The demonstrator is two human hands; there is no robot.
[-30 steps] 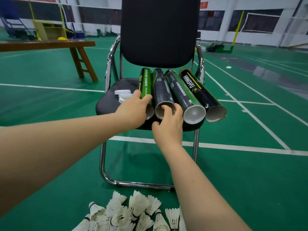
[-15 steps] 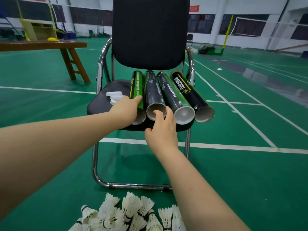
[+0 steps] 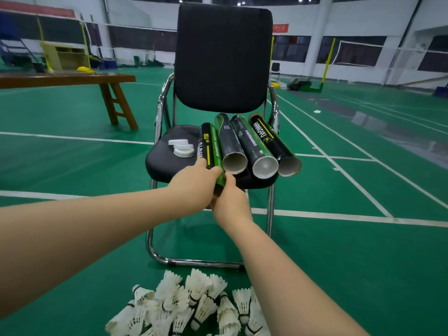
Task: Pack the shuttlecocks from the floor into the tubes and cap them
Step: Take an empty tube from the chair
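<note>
Several shuttlecock tubes lie side by side on the seat of a black chair (image 3: 169,163). My left hand (image 3: 196,185) grips the leftmost black-and-green tube (image 3: 209,149) near its front end, which sticks out past the seat edge. My right hand (image 3: 230,200) holds the same tube's front end from below; that end is hidden by both hands. Beside it lie a dark tube (image 3: 230,144) with an open mouth, a green-striped tube (image 3: 254,146) and a black Hangyu tube (image 3: 271,139). White caps (image 3: 181,147) are stacked on the seat's left. A pile of white shuttlecocks (image 3: 194,306) lies on the floor.
The chair's chrome frame (image 3: 194,263) runs along the green court floor just beyond the shuttlecocks. A wooden bench (image 3: 72,80) stands at the back left. White court lines cross the floor; nets and posts stand far behind.
The leftmost tube has slid forward off the row, toward me. My right hand moved from the second tube's mouth to the leftmost tube's front end. The camera view rose slightly.
</note>
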